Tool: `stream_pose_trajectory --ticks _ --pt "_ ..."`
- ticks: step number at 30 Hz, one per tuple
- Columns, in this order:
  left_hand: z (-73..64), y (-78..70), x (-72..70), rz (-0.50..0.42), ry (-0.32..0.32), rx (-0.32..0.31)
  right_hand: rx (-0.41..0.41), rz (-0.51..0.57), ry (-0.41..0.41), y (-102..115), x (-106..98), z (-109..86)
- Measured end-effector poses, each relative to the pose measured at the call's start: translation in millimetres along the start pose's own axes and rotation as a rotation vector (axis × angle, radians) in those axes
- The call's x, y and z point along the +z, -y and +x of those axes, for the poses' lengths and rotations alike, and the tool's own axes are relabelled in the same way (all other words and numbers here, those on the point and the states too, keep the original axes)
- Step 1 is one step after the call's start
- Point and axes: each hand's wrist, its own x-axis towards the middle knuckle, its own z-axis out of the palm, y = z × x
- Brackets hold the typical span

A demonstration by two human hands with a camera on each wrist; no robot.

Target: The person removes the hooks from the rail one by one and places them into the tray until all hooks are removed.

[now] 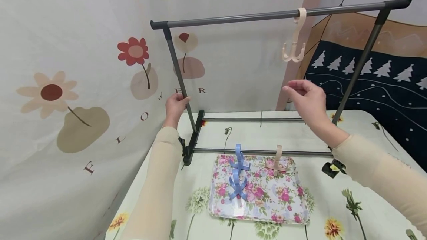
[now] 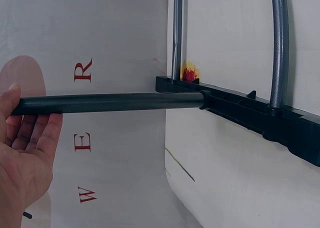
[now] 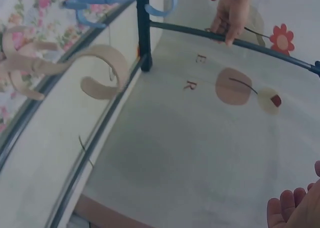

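A grey garment rack's left post (image 1: 176, 60) is gripped low down by my left hand (image 1: 175, 108). In the left wrist view, the thumb and fingers of that hand lie on opposite sides of the post (image 2: 110, 103). From the rack's top bar (image 1: 230, 19) hangs a beige multi-prong hook (image 1: 295, 43), right of the middle. Below it, apart from it, my right hand (image 1: 308, 103) is in the air with loosely bent fingers and nothing held. Two blue hooks (image 1: 239, 160) and a second beige hook (image 1: 277, 162) lie on a floral tray (image 1: 263, 212).
The rack's black left foot (image 1: 193, 140) and two lower rails (image 1: 247, 119) stand on a flower-printed tablecloth (image 1: 200, 225) behind the tray. On the right rises the other post (image 1: 361, 58). A flower-printed curtain (image 1: 83, 40) hangs at the left and back.
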Motion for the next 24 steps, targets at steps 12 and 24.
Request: stream_pose_trajectory --ticks 12,24 --pt "-2.3 -2.0 -0.7 -0.004 0.005 0.009 -0.017 0.043 -0.150 28 -20 42.5" --pt "-1.7 -1.1 -0.2 -0.003 0.001 0.003 0.068 0.078 -0.231 51 -32 83.1"
